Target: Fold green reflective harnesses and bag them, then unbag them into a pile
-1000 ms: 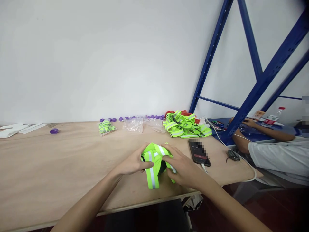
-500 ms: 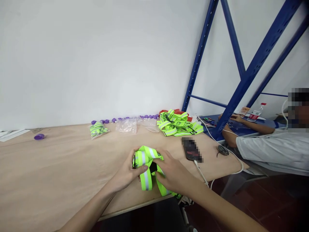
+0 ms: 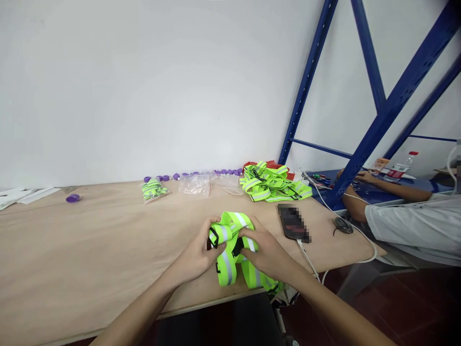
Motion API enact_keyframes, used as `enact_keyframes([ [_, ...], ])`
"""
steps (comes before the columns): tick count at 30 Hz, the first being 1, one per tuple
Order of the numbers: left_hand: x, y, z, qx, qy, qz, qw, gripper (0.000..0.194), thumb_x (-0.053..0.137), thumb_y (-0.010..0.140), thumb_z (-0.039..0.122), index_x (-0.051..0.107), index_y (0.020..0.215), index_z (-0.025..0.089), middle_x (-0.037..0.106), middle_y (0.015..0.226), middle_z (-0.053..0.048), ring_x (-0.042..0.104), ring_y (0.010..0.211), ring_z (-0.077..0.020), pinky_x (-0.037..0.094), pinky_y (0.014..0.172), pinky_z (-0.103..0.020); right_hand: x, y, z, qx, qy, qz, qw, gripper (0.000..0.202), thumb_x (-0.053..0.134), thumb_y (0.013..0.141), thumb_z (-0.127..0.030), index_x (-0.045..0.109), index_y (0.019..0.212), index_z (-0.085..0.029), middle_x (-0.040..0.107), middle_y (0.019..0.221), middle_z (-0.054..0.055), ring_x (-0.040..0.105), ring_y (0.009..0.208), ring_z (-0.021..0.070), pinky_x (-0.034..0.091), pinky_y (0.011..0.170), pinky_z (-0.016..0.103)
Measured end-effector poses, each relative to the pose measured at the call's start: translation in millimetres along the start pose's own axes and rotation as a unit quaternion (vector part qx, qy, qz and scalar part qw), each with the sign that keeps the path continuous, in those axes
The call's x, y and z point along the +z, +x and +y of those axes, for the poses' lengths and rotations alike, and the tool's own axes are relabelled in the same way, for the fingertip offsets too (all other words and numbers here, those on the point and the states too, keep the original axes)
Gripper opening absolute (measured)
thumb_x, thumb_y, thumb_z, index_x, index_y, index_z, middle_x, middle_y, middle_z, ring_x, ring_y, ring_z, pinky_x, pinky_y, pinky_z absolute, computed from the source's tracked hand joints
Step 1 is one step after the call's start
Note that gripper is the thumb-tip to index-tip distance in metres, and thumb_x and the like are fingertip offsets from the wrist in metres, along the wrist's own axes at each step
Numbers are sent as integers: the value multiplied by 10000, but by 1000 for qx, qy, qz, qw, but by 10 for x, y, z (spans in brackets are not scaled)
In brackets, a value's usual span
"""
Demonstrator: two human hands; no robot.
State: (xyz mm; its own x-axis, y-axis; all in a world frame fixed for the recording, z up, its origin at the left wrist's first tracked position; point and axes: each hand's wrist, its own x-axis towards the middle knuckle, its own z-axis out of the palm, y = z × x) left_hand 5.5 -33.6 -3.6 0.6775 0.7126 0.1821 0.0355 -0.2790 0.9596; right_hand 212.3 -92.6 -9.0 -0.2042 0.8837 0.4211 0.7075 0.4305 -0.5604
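My left hand (image 3: 198, 252) is closed on one side of a neon yellow-green reflective strap (image 3: 226, 266) with a silver stripe and black buckles. The thumb presses on the front of the bundled loops. My right hand (image 3: 264, 247) pinches the other side of the same strap, close to a black piece (image 3: 237, 246) in the middle of the bundle. Loose loops hang below both hands, and one end droops over the table's front edge on the right. Part of the bundle is hidden behind my fingers.
A heap of similar straps (image 3: 270, 185) lies at the back right, near a phone (image 3: 291, 223) on a white cable. Further left are clear plastic bags (image 3: 194, 185), a bagged strap (image 3: 153, 189) and purple cups (image 3: 72, 198). Beyond the blue rack (image 3: 363, 139), another person's arm (image 3: 399, 190) rests.
The view has turned slightly left, so the table things appear further right. Both hands still hold the strap, and its loops have shifted, with the black buckle at the left showing more.
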Motion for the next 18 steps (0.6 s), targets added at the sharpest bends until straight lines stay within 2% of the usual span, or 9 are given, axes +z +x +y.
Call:
enact_keyframes([
  [3, -111, -21, 53, -8, -24, -20, 999, 378, 590, 920, 318, 440, 1255, 232, 582, 1121, -51, 556, 1048, -232, 446, 921, -339, -57, -64, 13, -44, -69, -12, 997, 428, 549, 796, -7, 678, 1136, -232, 510, 1384, 115, 550, 1260, 258, 523, 992, 392],
  [6, -301, -5, 30, -32, -87, -27, 995, 394, 671, 811, 279, 517, 1171, 232, 595, 1003, -20, 566, 947, -212, 455, 825, -298, -128, -146, 54, -85, -88, -22, 992, 363, 580, 827, -90, 670, 1155, -219, 538, 1364, 147, 575, 1230, 279, 550, 937, 392],
  [9, -414, 82, -66, -73, -195, -2, 978, 415, 681, 667, 271, 573, 1064, 214, 620, 904, -18, 588, 816, -210, 459, 721, -296, -144, -188, 134, -57, 44, 34, 997, 195, 609, 885, -195, 688, 1060, -227, 669, 1176, 113, 643, 1124, 242, 541, 950, 380],
  [11, -394, 185, -133, -85, -229, 5, 970, 418, 644, 643, 349, 608, 1029, 193, 646, 868, -44, 608, 769, -234, 471, 684, -323, -88, -172, 184, -17, 195, 42, 980, 131, 674, 879, -318, 708, 971, -230, 723, 1055, 80, 684, 1037, 232, 547, 941, 387],
  [14, -299, 389, -167, -62, -199, 6, 978, 443, 647, 683, 473, 650, 997, 161, 670, 853, -77, 631, 786, -266, 490, 700, -351, 75, -75, 205, 54, 385, -4, 921, 319, 803, 734, -493, 735, 879, -217, 749, 905, 51, 719, 854, 230, 590, 802, 372],
  [16, -294, 535, -144, -21, -143, 20, 989, 449, 691, 733, 504, 665, 1018, 158, 688, 925, -79, 637, 875, -267, 493, 763, -338, 143, 38, 186, 117, 447, -28, 886, 389, 834, 673, -518, 745, 872, -195, 744, 822, 40, 714, 756, 216, 594, 727, 351],
  [18, -404, 671, -124, 22, -27, 44, 998, 491, 651, 829, 541, 644, 1160, 178, 696, 1021, -74, 646, 898, -242, 495, 763, -309, 78, 191, 172, 167, 462, -23, 871, 392, 822, 684, -505, 748, 887, -178, 747, 806, 41, 710, 710, 205, 590, 697, 337],
])
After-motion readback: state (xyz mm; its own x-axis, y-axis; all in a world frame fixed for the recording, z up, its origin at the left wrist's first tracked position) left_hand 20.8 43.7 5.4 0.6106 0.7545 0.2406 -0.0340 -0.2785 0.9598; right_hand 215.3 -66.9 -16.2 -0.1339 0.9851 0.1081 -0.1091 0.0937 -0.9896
